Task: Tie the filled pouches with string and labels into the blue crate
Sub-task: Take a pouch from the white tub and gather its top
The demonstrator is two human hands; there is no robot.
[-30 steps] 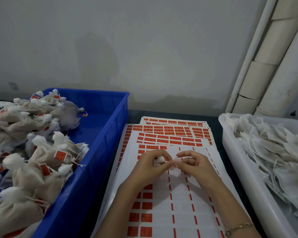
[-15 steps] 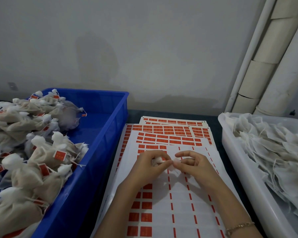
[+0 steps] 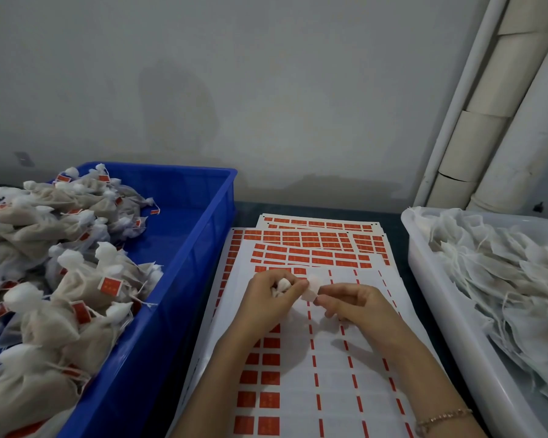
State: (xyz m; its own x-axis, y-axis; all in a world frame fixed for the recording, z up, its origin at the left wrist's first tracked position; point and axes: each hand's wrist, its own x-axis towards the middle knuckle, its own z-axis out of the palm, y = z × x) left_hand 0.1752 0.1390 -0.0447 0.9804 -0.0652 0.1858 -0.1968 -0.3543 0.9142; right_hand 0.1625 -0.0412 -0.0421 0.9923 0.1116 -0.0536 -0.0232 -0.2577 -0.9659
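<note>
This looked like a small hand-packing workroom rather than a home. A deep blue plastic crate point(image 3: 184, 248) at the left was heaped with tied, filled beige mesh pouches carrying red tags point(image 3: 76, 279). At the right, a white plastic tub point(image 3: 431, 295) held a loose pile of flat white mesh bags with strings point(image 3: 503, 270). Between them, overlapping white backing sheets of small red rectangular stickers point(image 3: 314, 245) covered the dark worktop point(image 3: 393, 216), many rows already peeled bare. Behind stood a plain, scuffed grey wall point(image 3: 266, 90) and 2 pale insulated pipes point(image 3: 503, 105) beside a thin white pipe, all unfinished and utilitarian.
</note>
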